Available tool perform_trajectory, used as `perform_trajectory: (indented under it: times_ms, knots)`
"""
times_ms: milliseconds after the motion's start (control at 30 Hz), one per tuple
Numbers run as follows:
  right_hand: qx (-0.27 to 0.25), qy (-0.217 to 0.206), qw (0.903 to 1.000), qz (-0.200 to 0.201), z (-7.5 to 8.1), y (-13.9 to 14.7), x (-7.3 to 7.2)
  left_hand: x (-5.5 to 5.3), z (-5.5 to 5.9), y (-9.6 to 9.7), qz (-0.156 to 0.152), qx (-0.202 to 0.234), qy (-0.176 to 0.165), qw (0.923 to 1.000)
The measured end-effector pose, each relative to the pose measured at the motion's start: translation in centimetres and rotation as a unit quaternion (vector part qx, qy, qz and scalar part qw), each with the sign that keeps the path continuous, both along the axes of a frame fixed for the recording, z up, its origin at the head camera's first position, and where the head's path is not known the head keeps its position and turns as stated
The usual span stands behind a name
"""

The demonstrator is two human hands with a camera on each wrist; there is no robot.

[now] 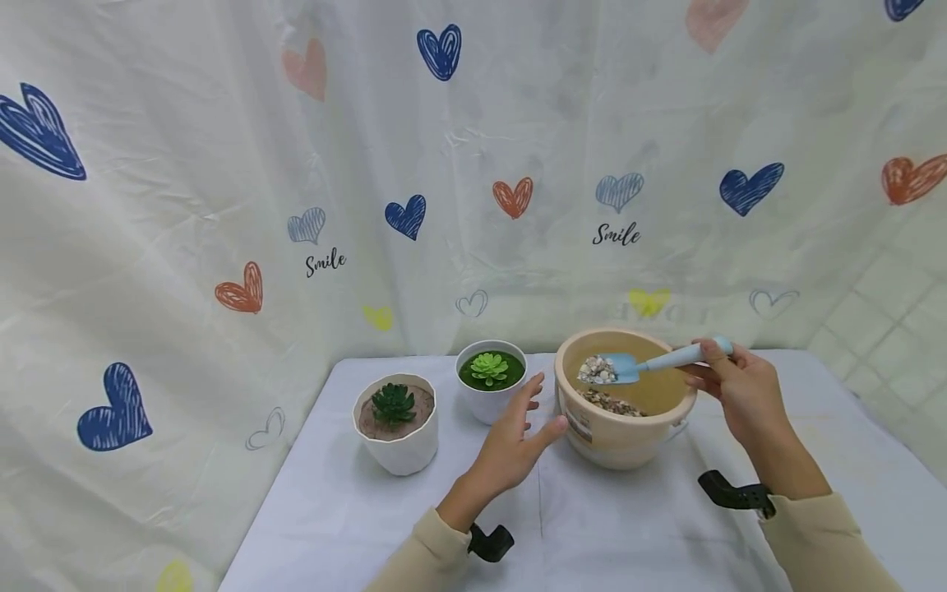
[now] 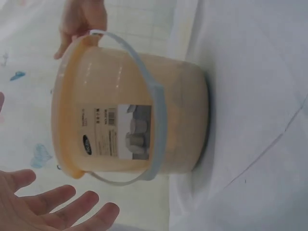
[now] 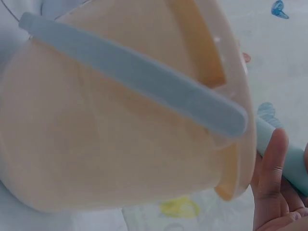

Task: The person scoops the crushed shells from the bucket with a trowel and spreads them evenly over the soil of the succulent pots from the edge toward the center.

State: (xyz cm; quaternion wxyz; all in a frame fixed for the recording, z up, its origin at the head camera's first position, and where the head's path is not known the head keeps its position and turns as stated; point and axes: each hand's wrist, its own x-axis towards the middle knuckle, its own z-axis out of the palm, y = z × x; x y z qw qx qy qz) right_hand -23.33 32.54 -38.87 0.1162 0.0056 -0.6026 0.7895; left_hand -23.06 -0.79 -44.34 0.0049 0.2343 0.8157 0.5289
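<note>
My right hand [image 1: 743, 395] grips the handle of a light blue trowel [image 1: 684, 356] over the bucket's right rim. Small mixed pebbles [image 1: 596, 370] lie on the trowel's blade, above the bucket's opening. The peach bucket [image 1: 617, 444] stands upright with more pebbles [image 1: 614, 403] at its bottom. Its blue-grey handle [image 2: 156, 110] hangs down along the side in the left wrist view. My left hand [image 1: 510, 448] is held in the air left of the bucket, fingers spread, touching nothing. In the right wrist view the trowel handle [image 3: 293, 168] lies against my fingers.
A white pot [image 1: 403, 455] with a dark green succulent [image 1: 393, 404] stands at the table's left. Behind it, a smaller white pot [image 1: 484, 403] holds a bright green succulent [image 1: 489, 368]. A heart-printed curtain [image 1: 444, 271] hangs behind the white-covered table [image 1: 333, 510].
</note>
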Motion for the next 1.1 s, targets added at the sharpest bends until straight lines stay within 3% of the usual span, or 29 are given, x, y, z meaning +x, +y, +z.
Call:
perform_trajectory:
  times_ms: [167, 333, 667, 767, 867, 1100]
  knots:
    - [-0.021, 0.010, 0.9997, 0.012, 0.7, -0.6, -0.1, 0.6, 1.2, -3.0, 0.014, -0.002, 0.074, 0.9972]
    - [-0.022, 0.018, 0.9995, 0.014, 1.8, -2.0, -0.2, 0.5, 2.2, -6.5, 0.050, 0.029, 0.145, 0.9878]
    - [-0.026, 0.040, 0.9968, 0.064, 3.0, -5.4, -0.5, 0.0, 3.9, -13.9, 0.150, 0.055, 0.216, 0.9633]
    - [-0.025, 0.030, 0.9968, 0.070, 3.2, -6.5, -0.7, -0.3, 3.8, -15.9, 0.176, 0.043, 0.215, 0.9598]
    - [-0.026, 0.018, 0.9964, 0.079, 3.4, -7.5, -0.9, -0.7, 3.6, -17.8, 0.196, 0.018, 0.194, 0.9611]
    - [-0.010, -0.006, 0.9951, 0.098, 3.2, -9.9, -1.4, -1.9, 1.5, -21.7, 0.226, -0.051, 0.087, 0.9689]
